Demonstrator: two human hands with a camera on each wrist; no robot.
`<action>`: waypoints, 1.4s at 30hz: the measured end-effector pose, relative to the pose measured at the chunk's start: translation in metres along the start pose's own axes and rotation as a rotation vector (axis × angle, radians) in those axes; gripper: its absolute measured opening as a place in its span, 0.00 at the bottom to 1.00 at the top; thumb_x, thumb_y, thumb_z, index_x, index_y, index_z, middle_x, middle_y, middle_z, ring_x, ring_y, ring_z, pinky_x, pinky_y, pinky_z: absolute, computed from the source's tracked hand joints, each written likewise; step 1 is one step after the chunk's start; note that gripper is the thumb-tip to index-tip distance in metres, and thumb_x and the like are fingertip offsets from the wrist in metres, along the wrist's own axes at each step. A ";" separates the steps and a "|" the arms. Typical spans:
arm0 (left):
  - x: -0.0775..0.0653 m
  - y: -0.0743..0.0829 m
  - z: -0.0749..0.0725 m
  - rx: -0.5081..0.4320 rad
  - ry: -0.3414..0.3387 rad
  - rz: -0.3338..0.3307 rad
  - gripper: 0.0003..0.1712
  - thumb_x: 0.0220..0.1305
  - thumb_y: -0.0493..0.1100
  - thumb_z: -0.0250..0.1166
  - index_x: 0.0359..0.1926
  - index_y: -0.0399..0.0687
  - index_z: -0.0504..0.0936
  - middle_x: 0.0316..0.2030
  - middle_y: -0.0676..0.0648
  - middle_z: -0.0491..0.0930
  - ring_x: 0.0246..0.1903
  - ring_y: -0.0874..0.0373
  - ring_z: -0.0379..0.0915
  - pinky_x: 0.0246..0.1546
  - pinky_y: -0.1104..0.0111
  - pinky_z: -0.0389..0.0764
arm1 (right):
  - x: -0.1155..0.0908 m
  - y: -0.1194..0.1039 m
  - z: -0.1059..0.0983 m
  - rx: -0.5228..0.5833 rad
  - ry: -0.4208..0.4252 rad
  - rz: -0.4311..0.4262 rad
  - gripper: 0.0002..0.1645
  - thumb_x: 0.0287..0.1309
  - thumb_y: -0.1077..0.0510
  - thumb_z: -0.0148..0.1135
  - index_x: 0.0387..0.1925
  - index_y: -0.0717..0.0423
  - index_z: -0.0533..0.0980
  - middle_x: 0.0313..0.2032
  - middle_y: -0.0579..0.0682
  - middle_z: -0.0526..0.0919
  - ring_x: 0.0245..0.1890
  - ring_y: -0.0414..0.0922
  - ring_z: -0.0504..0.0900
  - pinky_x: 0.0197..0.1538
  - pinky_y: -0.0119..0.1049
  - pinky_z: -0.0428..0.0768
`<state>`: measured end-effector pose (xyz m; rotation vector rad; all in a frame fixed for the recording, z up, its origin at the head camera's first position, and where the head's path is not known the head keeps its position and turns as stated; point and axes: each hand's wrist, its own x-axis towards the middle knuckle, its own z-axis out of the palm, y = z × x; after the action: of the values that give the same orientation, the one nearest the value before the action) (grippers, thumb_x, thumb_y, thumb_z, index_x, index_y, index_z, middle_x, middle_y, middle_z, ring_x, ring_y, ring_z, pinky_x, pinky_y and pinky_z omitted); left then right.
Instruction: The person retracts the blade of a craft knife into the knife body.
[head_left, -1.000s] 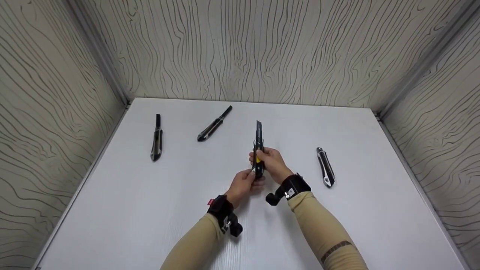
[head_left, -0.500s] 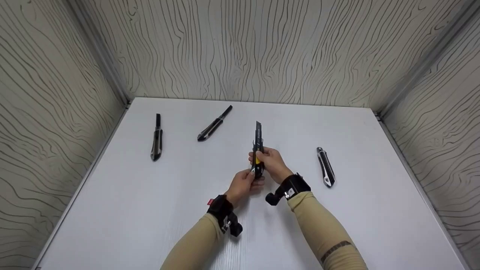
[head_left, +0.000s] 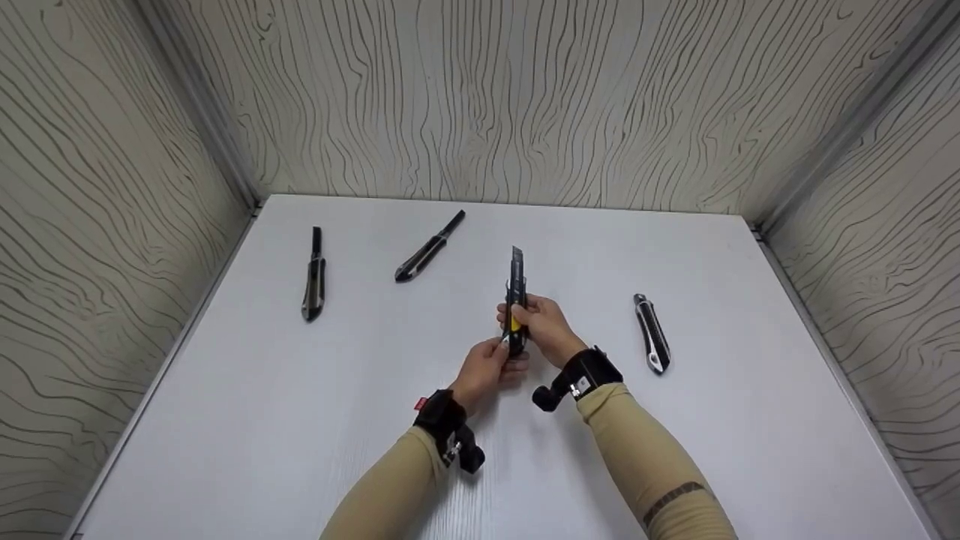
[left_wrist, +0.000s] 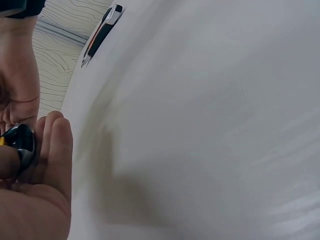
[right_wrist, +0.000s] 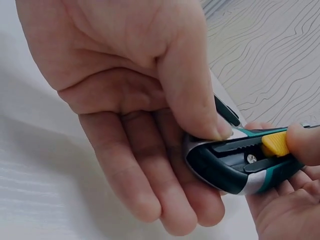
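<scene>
A black, silver and green snap-off utility knife (head_left: 517, 277) is held above the table with its blade out, pointing away from me. My left hand (head_left: 482, 371) pinches the butt end, thumb on top and fingers beneath. Higher up the handle, my right hand (head_left: 550, 328) grips the knife. In the right wrist view, the right thumb (right_wrist: 306, 145) presses on the yellow slider (right_wrist: 275, 144). The left wrist view catches just the dark end of the knife, by the left fingers (left_wrist: 57, 155).
Two more utility knives lie at the back left: one upright in view (head_left: 314, 289), one slanted (head_left: 421, 259). A third knife (head_left: 652, 335) lies to the right of my hands. Patterned walls (head_left: 480, 105) border the white table (head_left: 247, 420) at back and sides.
The yellow slider and right thumb have moved slightly toward the butt of the knife, and the blade tip sits a little further back. The left hand has barely moved.
</scene>
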<state>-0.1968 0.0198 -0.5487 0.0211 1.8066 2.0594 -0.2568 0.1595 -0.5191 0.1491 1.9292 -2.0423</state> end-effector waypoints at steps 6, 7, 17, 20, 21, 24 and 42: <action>0.000 -0.003 0.001 -0.005 0.008 -0.028 0.25 0.79 0.43 0.42 0.66 0.31 0.66 0.51 0.36 0.81 0.47 0.50 0.84 0.52 0.59 0.83 | -0.001 -0.001 -0.002 0.009 -0.021 -0.005 0.25 0.72 0.62 0.47 0.66 0.69 0.62 0.60 0.64 0.76 0.54 0.47 0.81 0.66 0.43 0.74; 0.000 -0.004 0.001 -0.006 0.007 -0.028 0.25 0.79 0.44 0.42 0.66 0.30 0.65 0.52 0.36 0.81 0.47 0.49 0.84 0.52 0.59 0.83 | -0.001 -0.001 -0.002 0.009 -0.024 -0.008 0.25 0.72 0.62 0.47 0.66 0.69 0.62 0.59 0.64 0.76 0.54 0.46 0.82 0.66 0.42 0.75; -0.002 -0.004 0.000 -0.031 -0.007 0.018 0.23 0.78 0.43 0.43 0.63 0.29 0.68 0.49 0.36 0.83 0.46 0.52 0.84 0.52 0.61 0.83 | -0.001 -0.001 -0.003 0.039 -0.053 0.011 0.27 0.74 0.58 0.46 0.67 0.69 0.61 0.61 0.64 0.74 0.52 0.43 0.81 0.67 0.41 0.73; -0.002 -0.003 0.001 -0.034 -0.008 0.019 0.24 0.79 0.43 0.42 0.63 0.30 0.68 0.50 0.36 0.83 0.47 0.51 0.84 0.53 0.61 0.83 | -0.002 0.000 -0.003 0.053 -0.040 0.019 0.27 0.74 0.55 0.46 0.67 0.69 0.62 0.61 0.63 0.75 0.52 0.44 0.81 0.67 0.43 0.72; -0.002 -0.003 0.001 -0.033 -0.006 0.019 0.24 0.79 0.43 0.42 0.63 0.30 0.68 0.50 0.36 0.82 0.47 0.51 0.83 0.53 0.62 0.83 | -0.002 0.000 -0.003 0.053 -0.031 0.022 0.27 0.74 0.55 0.46 0.66 0.68 0.63 0.60 0.62 0.76 0.52 0.44 0.82 0.67 0.43 0.73; -0.001 -0.004 0.002 -0.029 0.004 0.019 0.23 0.78 0.43 0.42 0.62 0.30 0.69 0.50 0.36 0.83 0.47 0.51 0.84 0.52 0.63 0.83 | -0.002 0.001 -0.002 0.066 -0.010 0.040 0.25 0.74 0.53 0.47 0.63 0.67 0.66 0.58 0.61 0.78 0.52 0.44 0.82 0.66 0.43 0.74; 0.000 -0.006 0.003 -0.028 0.018 0.026 0.22 0.78 0.40 0.43 0.60 0.28 0.71 0.49 0.33 0.83 0.45 0.49 0.84 0.50 0.62 0.84 | -0.005 0.003 0.004 0.036 0.017 0.017 0.23 0.74 0.57 0.46 0.62 0.67 0.66 0.57 0.61 0.78 0.53 0.47 0.82 0.63 0.41 0.77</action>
<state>-0.1938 0.0235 -0.5540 0.0183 1.7976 2.1089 -0.2504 0.1560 -0.5199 0.1912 1.8947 -2.0722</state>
